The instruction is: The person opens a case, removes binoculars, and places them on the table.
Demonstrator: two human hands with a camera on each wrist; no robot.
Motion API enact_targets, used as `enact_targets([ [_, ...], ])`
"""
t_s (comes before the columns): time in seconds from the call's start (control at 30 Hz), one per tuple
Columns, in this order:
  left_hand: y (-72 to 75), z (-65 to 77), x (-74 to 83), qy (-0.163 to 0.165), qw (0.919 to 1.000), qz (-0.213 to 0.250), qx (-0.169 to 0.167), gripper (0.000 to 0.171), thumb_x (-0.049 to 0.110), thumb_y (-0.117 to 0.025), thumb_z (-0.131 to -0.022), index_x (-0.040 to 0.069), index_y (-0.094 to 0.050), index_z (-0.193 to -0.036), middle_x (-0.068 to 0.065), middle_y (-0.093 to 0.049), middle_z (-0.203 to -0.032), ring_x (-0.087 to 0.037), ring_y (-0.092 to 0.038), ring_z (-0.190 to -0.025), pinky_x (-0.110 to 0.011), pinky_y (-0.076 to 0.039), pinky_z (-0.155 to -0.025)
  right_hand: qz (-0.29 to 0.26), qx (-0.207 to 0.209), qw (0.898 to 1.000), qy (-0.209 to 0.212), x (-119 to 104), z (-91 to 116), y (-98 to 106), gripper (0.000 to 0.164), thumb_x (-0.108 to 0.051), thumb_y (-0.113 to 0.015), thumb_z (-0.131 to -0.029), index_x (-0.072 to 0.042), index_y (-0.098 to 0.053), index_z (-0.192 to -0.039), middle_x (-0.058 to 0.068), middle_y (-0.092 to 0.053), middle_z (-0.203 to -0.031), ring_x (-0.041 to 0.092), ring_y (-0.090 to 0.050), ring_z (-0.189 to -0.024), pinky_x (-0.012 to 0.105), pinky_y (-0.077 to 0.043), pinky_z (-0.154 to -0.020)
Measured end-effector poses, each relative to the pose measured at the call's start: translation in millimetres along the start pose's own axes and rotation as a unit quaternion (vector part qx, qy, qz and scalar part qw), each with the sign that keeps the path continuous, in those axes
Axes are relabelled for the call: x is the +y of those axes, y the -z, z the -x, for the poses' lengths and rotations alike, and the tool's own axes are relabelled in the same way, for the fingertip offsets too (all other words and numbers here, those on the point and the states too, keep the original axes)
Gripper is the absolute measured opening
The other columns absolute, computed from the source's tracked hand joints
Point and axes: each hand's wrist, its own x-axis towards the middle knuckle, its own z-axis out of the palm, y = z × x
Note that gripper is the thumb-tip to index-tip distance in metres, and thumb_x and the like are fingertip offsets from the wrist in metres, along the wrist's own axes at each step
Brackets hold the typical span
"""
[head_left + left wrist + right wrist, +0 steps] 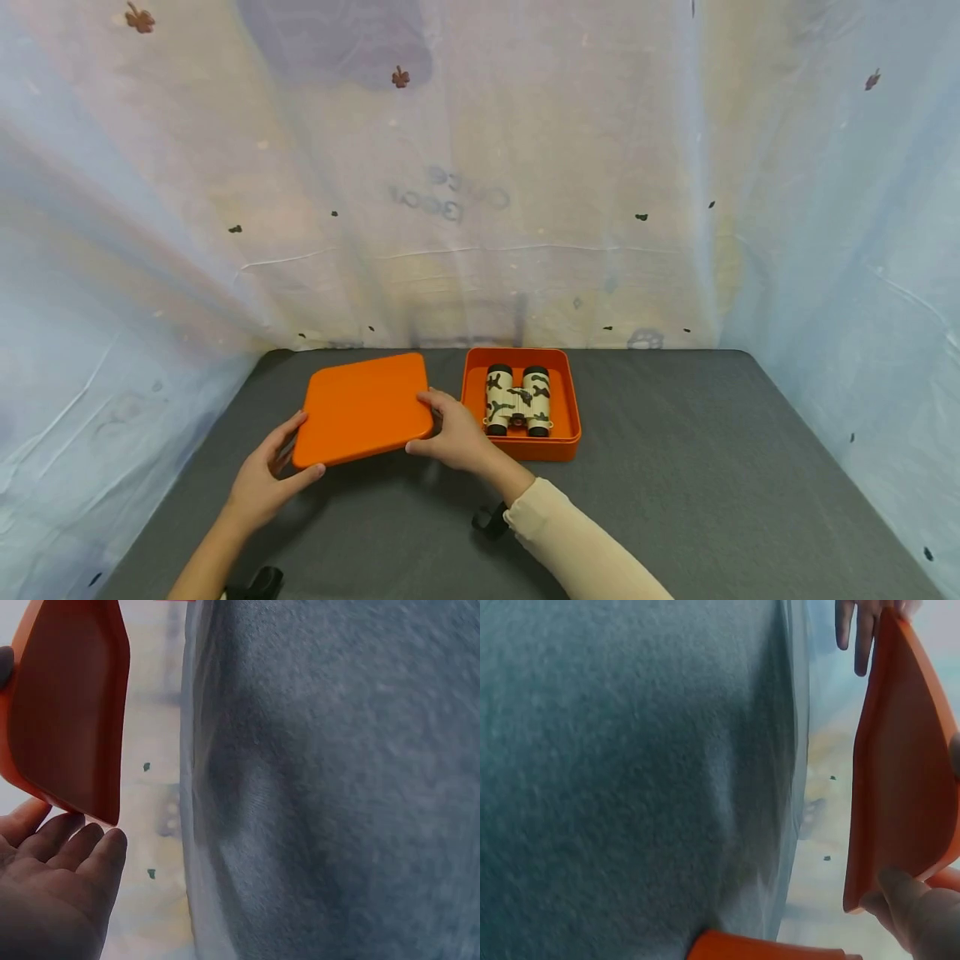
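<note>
An orange box lid (363, 408) is held in the air left of the middle, tilted, its flat top toward the head camera. My left hand (258, 483) grips its left edge, thumb at the near corner and fingers behind. At the right edge, my right hand (457, 437) pinches it between thumb and fingers. Both wrist views show the hollow underside of the lid (67, 712) (904, 765). Just right of the lid stands the matching orange box (540, 450). Camouflage binoculars (517, 402) with black ends lie inside it.
Dark grey cloth (690, 492) covers the table. A pale, patterned curtain (480, 167) hangs behind the table's far edge and along both sides. Black straps (491, 521) show at the wrists. The box's wall (765, 949) appears low in the right wrist view.
</note>
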Motion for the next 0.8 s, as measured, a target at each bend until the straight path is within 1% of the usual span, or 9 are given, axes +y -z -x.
enact_targets([
  [0.3,1.3,2.7,-7.8,0.009,0.9998,-0.015,-0.008,0.076,0.018,-0.073,-0.087,0.005,-0.032,-0.15,-0.025,-0.032,-0.153,0.03,-0.027,-0.116,0.005,-0.031,-0.091,0.041,-0.014,0.999,-0.003,1.8,4.3,-8.8,0.076,-0.025,-0.077,-0.082,-0.007,-0.041,-0.146,0.014,-0.033,-0.155,0.027,-0.033,-0.143,0.043,-0.037,-0.113],
  [0.4,2.3,3.3,-9.9,0.024,0.9992,-0.028,-0.016,0.078,0.021,-0.073,-0.086,0.004,-0.032,-0.15,-0.025,-0.032,-0.153,0.029,-0.026,-0.116,0.005,-0.031,-0.091,0.041,-0.02,0.999,-0.007,5.9,4.3,-12.2,0.075,-0.026,-0.077,-0.083,-0.007,-0.041,-0.146,0.014,-0.034,-0.155,0.028,-0.034,-0.143,0.044,-0.036,-0.113],
  [0.47,3.0,2.8,-9.8,0.038,0.9983,-0.035,-0.026,0.079,0.024,-0.073,-0.087,0.004,-0.031,-0.15,-0.024,-0.032,-0.153,0.014,-0.034,-0.13,0.005,-0.031,-0.091,0.036,-0.021,0.999,-0.012,8.6,3.7,-14.3,0.075,-0.026,-0.077,-0.082,-0.007,-0.041,-0.146,0.014,-0.034,-0.155,0.028,-0.035,-0.142,0.044,-0.036,-0.113],
  [0.53,3.4,1.6,-9.2,0.051,0.9971,-0.042,-0.038,0.081,0.027,-0.073,-0.086,0.003,-0.03,-0.15,-0.024,-0.031,-0.153,-0.01,-0.037,-0.14,0.005,-0.031,-0.09,0.036,-0.021,0.999,-0.018,11.1,2.7,-16.4,0.075,-0.025,-0.077,-0.082,-0.008,-0.041,-0.146,0.013,-0.035,-0.154,0.028,-0.035,-0.142,0.044,-0.036,-0.113],
  [0.6,3.5,0.2,-9.7,0.059,0.9962,-0.042,-0.049,0.082,0.028,-0.073,-0.086,0.002,-0.029,-0.15,-0.024,-0.03,-0.154,-0.036,-0.034,-0.138,0.006,-0.031,-0.089,0.035,-0.02,0.999,-0.024,12.6,2.3,-18.1,0.075,-0.024,-0.077,-0.082,-0.007,-0.041,-0.146,0.013,-0.034,-0.155,0.028,-0.035,-0.142,0.044,-0.036,-0.114],
  [0.63,3.4,-0.4,-10.2,0.062,0.9958,-0.039,-0.054,0.083,0.028,-0.073,-0.086,0.0,-0.029,-0.15,-0.025,-0.03,-0.154,-0.045,-0.032,-0.135,0.006,-0.031,-0.089,0.036,-0.021,0.999,-0.027,13.0,2.2,-18.8,0.075,-0.024,-0.077,-0.082,-0.008,-0.04,-0.146,0.013,-0.034,-0.155,0.028,-0.034,-0.143,0.044,-0.035,-0.114],
  [0.7,3.4,-1.3,-12.2,0.07,0.9948,-0.04,-0.062,0.085,0.029,-0.074,-0.085,0.0,-0.028,-0.15,-0.026,-0.029,-0.154,-0.046,-0.031,-0.136,0.005,-0.033,-0.09,0.038,-0.024,0.998,-0.033,13.5,2.1,-19.8,0.076,-0.023,-0.077,-0.083,-0.008,-0.04,-0.147,0.013,-0.033,-0.156,0.028,-0.034,-0.143,0.044,-0.035,-0.114],
  [0.73,3.4,-1.6,-13.2,0.074,0.9942,-0.041,-0.065,0.085,0.029,-0.074,-0.085,0.0,-0.028,-0.15,-0.026,-0.028,-0.154,-0.046,-0.031,-0.136,0.0,-0.038,-0.093,0.038,-0.026,0.998,-0.034,13.5,2.2,-20.2,0.076,-0.023,-0.077,-0.083,-0.008,-0.039,-0.147,0.013,-0.032,-0.156,0.028,-0.034,-0.143,0.044,-0.035,-0.114],
  [0.8,3.4,-1.8,-15.2,0.083,0.9929,-0.047,-0.071,0.086,0.03,-0.075,-0.085,0.0,-0.028,-0.15,-0.027,-0.029,-0.153,-0.045,-0.034,-0.135,-0.016,-0.046,-0.099,0.037,-0.029,0.998,-0.034,13.7,2.1,-20.9,0.076,-0.023,-0.077,-0.082,-0.007,-0.039,-0.147,0.014,-0.032,-0.156,0.028,-0.034,-0.142,0.044,-0.036,-0.113],
])
